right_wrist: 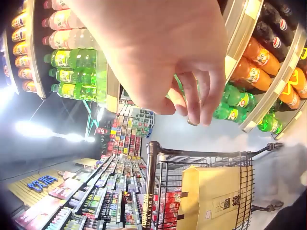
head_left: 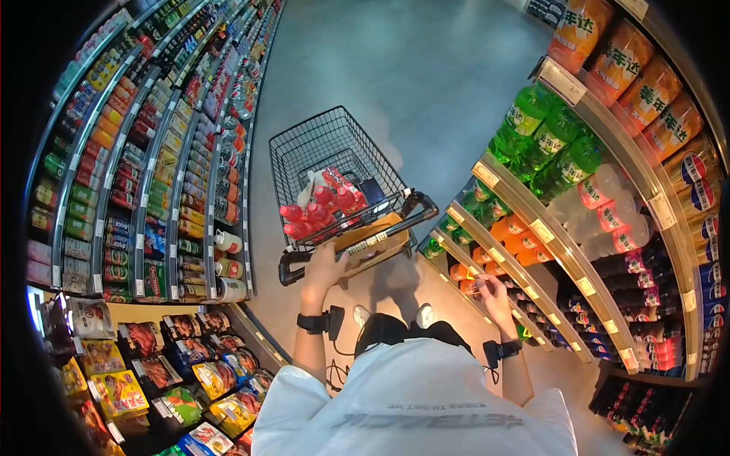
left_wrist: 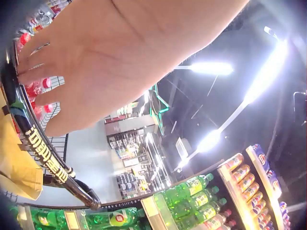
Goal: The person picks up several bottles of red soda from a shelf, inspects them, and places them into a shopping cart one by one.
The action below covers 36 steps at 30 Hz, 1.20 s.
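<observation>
My left hand rests at the left part of the shopping cart's black handle. In the left wrist view its straight, slightly spread fingers reach the lettered handle. Beside the right-hand shelf, my right hand hangs with loosely bent fingers, close to orange soda bottles. Nothing shows between these fingers in the right wrist view. Inside the wire cart lie several bottles of red drink. A brown paper bag is at the handle end of the cart.
Green soda bottles and dark cola bottles fill the right shelf. Opposite stands a long shelf of cans. Packaged snacks lie at the lower left. The grey aisle floor extends ahead of the cart.
</observation>
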Each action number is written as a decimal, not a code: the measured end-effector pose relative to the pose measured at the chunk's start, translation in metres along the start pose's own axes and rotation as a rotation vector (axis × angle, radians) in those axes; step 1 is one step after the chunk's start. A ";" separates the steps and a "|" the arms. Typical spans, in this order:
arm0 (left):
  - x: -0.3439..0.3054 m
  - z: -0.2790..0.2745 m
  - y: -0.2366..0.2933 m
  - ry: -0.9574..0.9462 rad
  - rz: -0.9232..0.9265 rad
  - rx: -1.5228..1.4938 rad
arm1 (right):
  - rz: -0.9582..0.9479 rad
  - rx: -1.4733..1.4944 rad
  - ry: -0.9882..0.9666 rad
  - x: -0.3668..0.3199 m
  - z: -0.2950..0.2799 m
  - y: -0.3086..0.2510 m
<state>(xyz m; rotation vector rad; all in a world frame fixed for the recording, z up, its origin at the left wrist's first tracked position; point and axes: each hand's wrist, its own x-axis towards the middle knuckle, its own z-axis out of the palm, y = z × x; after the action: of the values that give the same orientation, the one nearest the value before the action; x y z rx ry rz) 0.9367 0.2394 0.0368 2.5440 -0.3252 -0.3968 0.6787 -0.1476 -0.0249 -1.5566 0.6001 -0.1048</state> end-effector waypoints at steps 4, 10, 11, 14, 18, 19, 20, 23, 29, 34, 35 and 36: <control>-0.015 -0.001 0.004 0.023 -0.036 0.036 | -0.009 0.034 -0.134 0.029 0.004 0.002; 0.025 -0.011 -0.004 -0.041 -0.057 -0.005 | -0.068 -0.031 -0.147 0.083 0.039 -0.033; 0.032 -0.010 -0.004 -0.071 -0.024 0.002 | -0.044 -0.013 -0.125 0.085 0.045 -0.037; 0.052 0.002 -0.006 -0.203 0.069 0.023 | 0.038 0.010 -0.087 0.092 0.060 -0.049; 0.064 0.009 0.025 -0.399 0.156 0.084 | 0.169 -0.021 0.007 0.099 0.068 -0.029; 0.065 0.017 0.028 -0.403 0.199 0.110 | 0.191 -0.030 0.037 0.097 0.069 -0.030; 0.067 0.024 0.030 -0.409 0.245 0.138 | 0.214 -0.036 0.069 0.094 0.069 -0.030; 0.077 0.042 0.032 -0.431 0.300 0.096 | 0.250 -0.042 0.114 0.082 0.064 -0.022; 0.086 0.036 0.052 -0.413 0.398 0.006 | 0.368 0.054 0.243 0.063 0.057 -0.007; 0.093 0.040 0.062 -0.409 0.424 0.051 | 0.340 0.054 0.413 0.038 0.028 0.008; 0.093 0.041 0.064 -0.412 0.432 0.051 | 0.303 0.066 0.483 0.029 0.021 0.013; 0.093 0.041 0.067 -0.413 0.440 0.050 | 0.265 0.075 0.550 0.021 0.015 0.016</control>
<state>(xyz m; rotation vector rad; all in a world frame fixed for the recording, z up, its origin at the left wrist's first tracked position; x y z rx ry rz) 0.9986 0.1360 0.0202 2.3283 -1.0337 -0.7406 0.6981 -0.1429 -0.0482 -1.3600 1.2149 -0.3567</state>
